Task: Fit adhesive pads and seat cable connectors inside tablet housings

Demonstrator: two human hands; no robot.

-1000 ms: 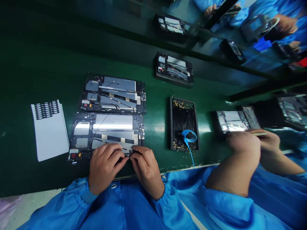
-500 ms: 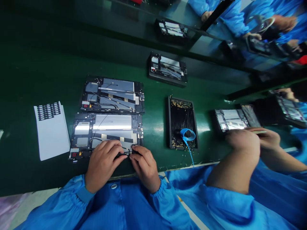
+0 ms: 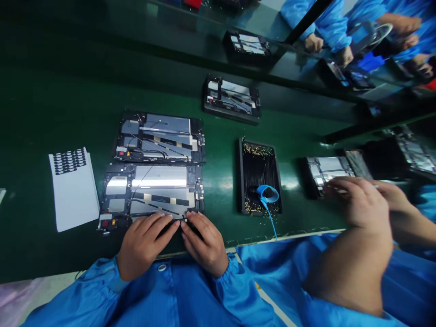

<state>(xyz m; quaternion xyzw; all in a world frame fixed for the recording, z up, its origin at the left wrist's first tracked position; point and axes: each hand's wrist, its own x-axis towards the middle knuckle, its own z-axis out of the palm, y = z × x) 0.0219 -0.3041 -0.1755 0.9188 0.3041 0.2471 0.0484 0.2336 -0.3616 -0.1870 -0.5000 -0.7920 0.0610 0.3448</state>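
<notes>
An opened tablet (image 3: 158,175) lies flat in front of me, its battery and internal cables showing. My left hand (image 3: 145,240) rests at its near edge, fingers bent and closed on a thin black cable (image 3: 166,217) along that edge. Beside it, my right hand (image 3: 206,243) has its fingertips on the same edge near the right corner, closed on the cable too. Much of the cable is hidden under my fingers. A second opened tablet (image 3: 163,129) lies right behind the first one.
A white sheet (image 3: 75,197) with rows of black stickers lies left. To the right is a black tray (image 3: 241,181) of thin cables with a blue wrist strap (image 3: 269,194) on it. Another opened tablet (image 3: 235,97) sits farther back. A co-worker's hands (image 3: 364,200) work at right.
My left hand has shifted down toward the tablet's near edge, and its fingers are lower and flatter. My right fingertips moved slightly down. The co-worker's arm moved right.
</notes>
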